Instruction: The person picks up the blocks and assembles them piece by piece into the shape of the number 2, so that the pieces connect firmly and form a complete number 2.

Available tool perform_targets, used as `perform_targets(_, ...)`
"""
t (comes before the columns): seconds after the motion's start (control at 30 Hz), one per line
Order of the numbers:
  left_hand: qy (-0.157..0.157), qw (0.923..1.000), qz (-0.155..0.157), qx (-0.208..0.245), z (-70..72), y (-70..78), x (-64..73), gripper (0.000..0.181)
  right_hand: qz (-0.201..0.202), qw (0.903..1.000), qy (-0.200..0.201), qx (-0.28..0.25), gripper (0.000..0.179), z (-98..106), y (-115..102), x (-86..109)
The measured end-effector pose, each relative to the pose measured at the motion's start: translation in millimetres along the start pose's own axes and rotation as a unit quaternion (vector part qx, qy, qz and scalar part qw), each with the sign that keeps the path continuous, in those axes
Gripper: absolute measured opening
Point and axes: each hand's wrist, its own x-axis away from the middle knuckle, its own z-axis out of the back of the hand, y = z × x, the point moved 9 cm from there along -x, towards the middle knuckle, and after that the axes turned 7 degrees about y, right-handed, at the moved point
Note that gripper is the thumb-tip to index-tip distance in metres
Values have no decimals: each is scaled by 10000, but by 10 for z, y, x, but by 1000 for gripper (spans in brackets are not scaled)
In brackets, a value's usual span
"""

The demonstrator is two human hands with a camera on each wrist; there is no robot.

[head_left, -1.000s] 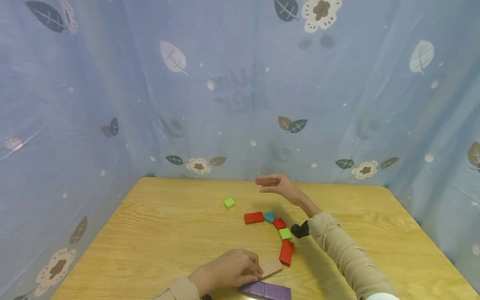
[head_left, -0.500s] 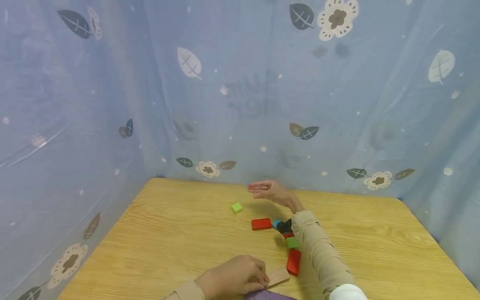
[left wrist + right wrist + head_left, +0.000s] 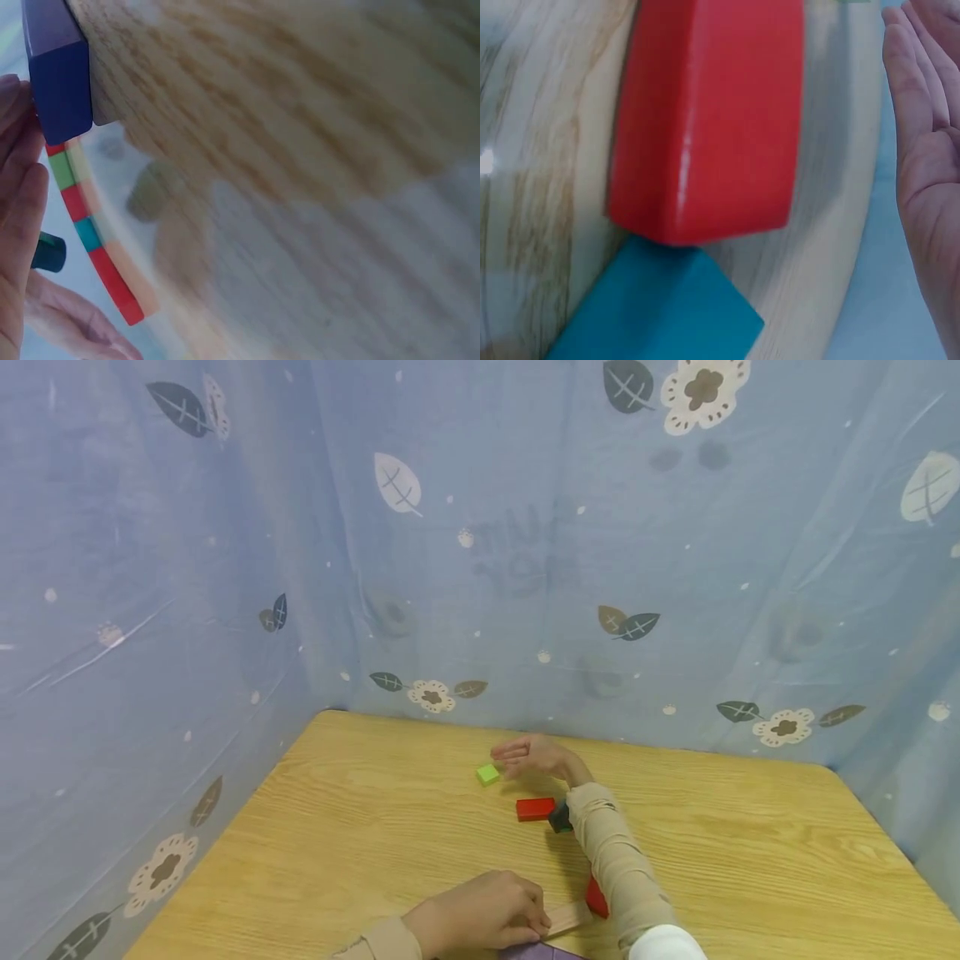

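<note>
In the head view my left hand (image 3: 487, 910) stays low at the front with curled fingers, pinching the left end of a plain wooden block (image 3: 567, 918). Its thumb lies by a purple block (image 3: 536, 952), which shows close beside the fingers in the left wrist view (image 3: 64, 90). My right hand (image 3: 532, 756) reaches over the back of the table with straight fingers, beside a small light green block (image 3: 487, 774) and holding nothing. Below it lies a red block (image 3: 535, 809). The right wrist view shows a red block (image 3: 720, 120) meeting a blue one (image 3: 667, 307).
A curved row of blocks, with red (image 3: 116, 285), teal (image 3: 88, 234) and green (image 3: 62, 170) ones, runs under my right forearm. Another red block (image 3: 597, 899) adjoins the wooden one. The wooden table (image 3: 360, 827) ends at a blue patterned curtain (image 3: 465, 568).
My right hand has come left and lower, closer to the light green block, and its forearm now covers part of the curved row. The left hand keeps its place. The head view has shifted slightly.
</note>
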Motion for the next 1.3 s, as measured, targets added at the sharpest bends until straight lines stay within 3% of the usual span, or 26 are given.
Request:
perform_targets(0.17,32,10000,-1,6,3,-1,-8,14,-107,9997,80,185,49,-42,33,-26)
perform_targets(0.53,-79,9999,106,-4,-19,4,-21,16,183,9986,323,363,53,-101,73,-124)
perform_targets(0.8,32,10000,-14,31,15,14,-20,15,599,9891,507,1249,45,-147,-11,-184)
perform_targets(0.93,23,10000,-42,-5,22,34,-33,14,435,9822,858,1611,37,-79,-46,-153)
perform_targets(1.2,74,9995,-89,-286,31,33,-24,14,538,9879,1224,783,39,106,-308,-88)
perform_targets(1.3,94,9996,-76,-247,22,28,-26,13,539,9860,1401,729,42,174,-374,-17)
